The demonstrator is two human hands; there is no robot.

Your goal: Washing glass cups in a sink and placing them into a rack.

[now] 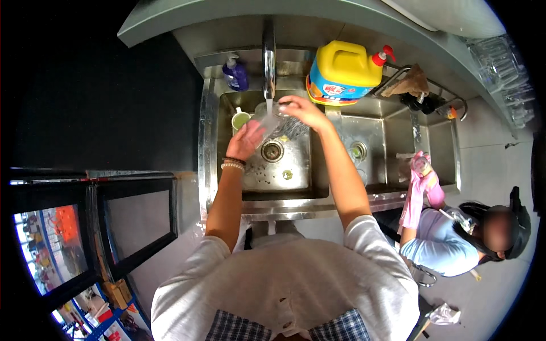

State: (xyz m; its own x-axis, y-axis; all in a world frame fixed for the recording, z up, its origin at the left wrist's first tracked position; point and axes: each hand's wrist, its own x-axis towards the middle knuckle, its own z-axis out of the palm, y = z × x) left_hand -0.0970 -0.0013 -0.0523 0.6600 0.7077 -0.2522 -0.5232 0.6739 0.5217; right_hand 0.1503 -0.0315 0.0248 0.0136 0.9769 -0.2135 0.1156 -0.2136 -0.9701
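Water runs from the chrome faucet (268, 59) over my left hand (247, 138), whose palm is turned up against a clear, see-through vessel (265, 116). At that vessel's upper right rim are the fingers of my right hand (300, 111). Glare and splashing blur the vessel's outline. A light cup (241, 119) with green inside stands left of it in the steel sink basin (294, 160). Beneath my right hand lies a dark, wiry or bristly bundle (292, 128). Near the drain (272, 151) are small dark bits and a round greenish piece (287, 174).
Behind the basin stand a purple pump bottle (235, 76) and a big yellow detergent jug (345, 68). A second basin (375, 149) holds clear glassware. To the right, a co-worker in pink gloves (420, 183) holds a jar-like vessel. A grey shelf (307, 9) overhangs the faucet.
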